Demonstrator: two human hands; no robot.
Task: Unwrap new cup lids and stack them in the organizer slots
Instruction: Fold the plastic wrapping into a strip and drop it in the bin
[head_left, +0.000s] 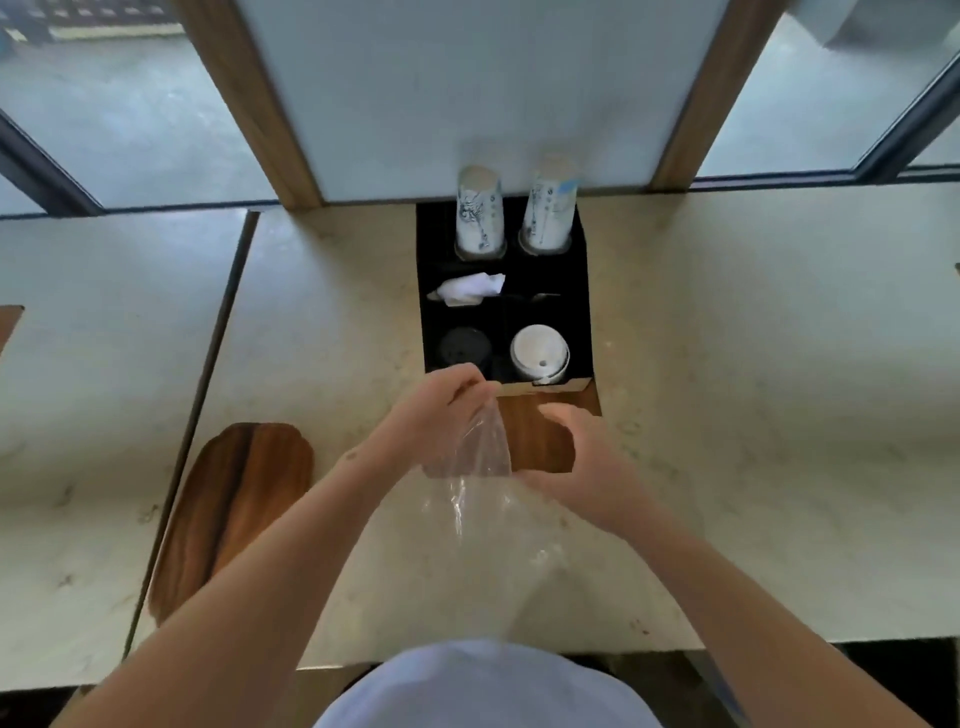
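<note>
A black organizer (579, 312) sits at the back of the counter. Its front right slot holds a stack of white lids (539, 352), its front left slot black lids (464, 349). A clear plastic wrapper (480, 467) hangs in front of the organizer; it looks empty. My left hand (441, 410) pinches the wrapper's top just before the black lids. My right hand (587, 462) is at the wrapper's right side with fingers curled; whether it holds the plastic is unclear.
Two stacks of printed paper cups (480, 215) (549, 210) stand in the organizer's back slots, with white napkins (470, 289) in the middle. A wooden tray (540, 436) lies under my hands and a wooden board (228, 509) lies to the left on the pale counter (753, 415).
</note>
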